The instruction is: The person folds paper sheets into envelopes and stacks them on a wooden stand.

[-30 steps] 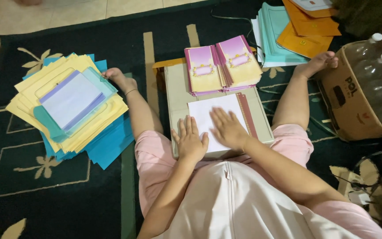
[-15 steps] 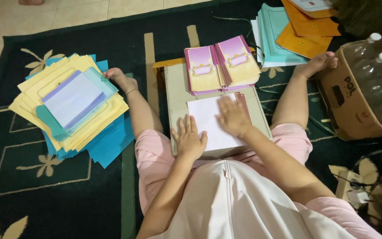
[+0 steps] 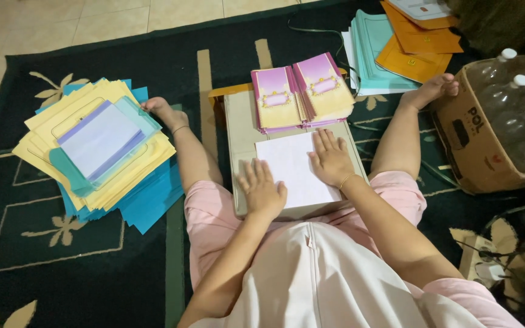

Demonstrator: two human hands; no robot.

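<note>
Low table stands on dark rug (tiles beyond).

White sheet, purple-and-yellow cards, dark green patterned rug.

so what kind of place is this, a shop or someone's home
Most likely a home floor used as a craft spot: a patterned dark rug over tiled floor, a low box as a desk, and a carton of plastic bottles beside it.

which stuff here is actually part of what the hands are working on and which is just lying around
In use:
left hand
right hand
white sheet
grey box
purple cards

Lying about:
yellow and blue paper pile
teal and orange folders
carton of bottles
</note>
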